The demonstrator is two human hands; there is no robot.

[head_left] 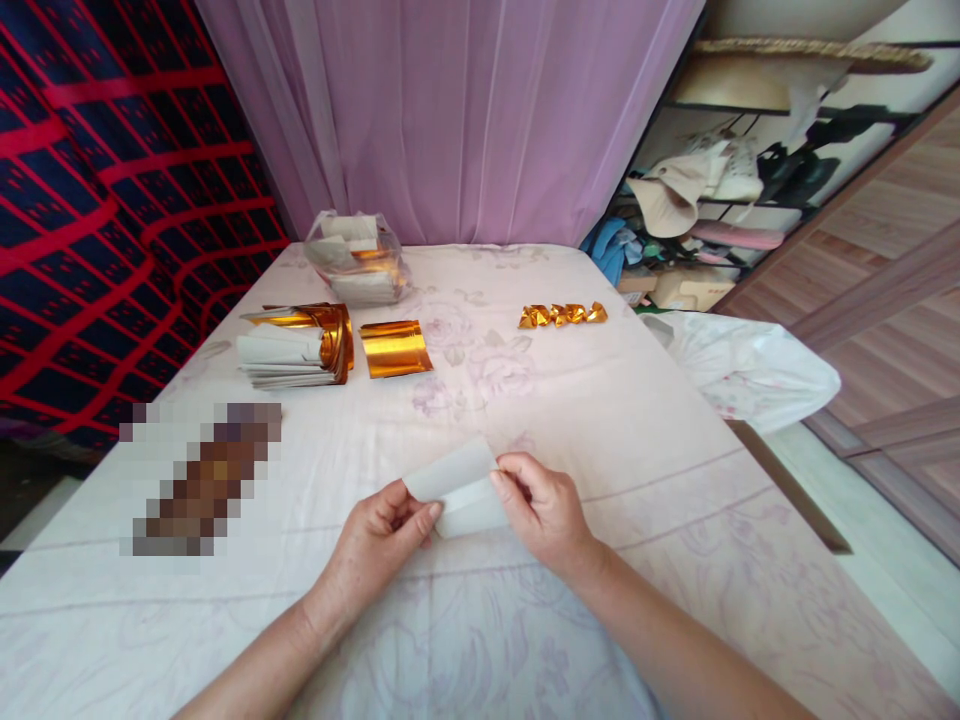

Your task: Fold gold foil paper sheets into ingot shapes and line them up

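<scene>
Both my hands hold one small white paper sheet low over the cloth-covered table. My left hand pinches its left corner. My right hand grips its right edge, and the sheet is partly folded over itself. Farther back on the left lies a stack of gold-and-white foil papers. A single gold foil sheet lies flat beside the stack. Several folded gold pieces sit in a row at the back right.
A clear plastic bag of more papers stands at the back near the purple curtain. A white plastic bag hangs off the table's right edge. A blurred patch covers something at left. Cluttered shelves stand at right.
</scene>
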